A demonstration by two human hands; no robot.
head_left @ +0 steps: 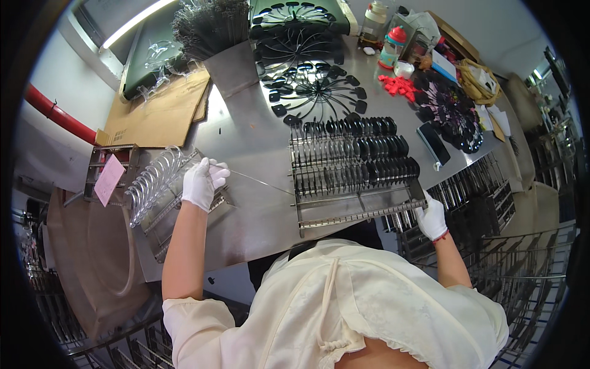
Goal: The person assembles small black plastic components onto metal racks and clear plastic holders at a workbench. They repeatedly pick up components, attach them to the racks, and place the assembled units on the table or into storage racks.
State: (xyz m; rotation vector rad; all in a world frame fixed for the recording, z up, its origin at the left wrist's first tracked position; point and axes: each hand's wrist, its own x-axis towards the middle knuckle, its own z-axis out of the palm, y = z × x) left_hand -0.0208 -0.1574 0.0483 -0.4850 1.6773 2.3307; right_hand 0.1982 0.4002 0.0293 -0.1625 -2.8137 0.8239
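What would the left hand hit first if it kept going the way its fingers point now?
Probably the thin wire rod that the left hand seems to pinch; it runs right toward the metal rack of dark lenses. Between them lies bare steel table. Depth is unclear, so the rack is a likely guess.

clear-lens rack lies left of dark-lens rack on table.
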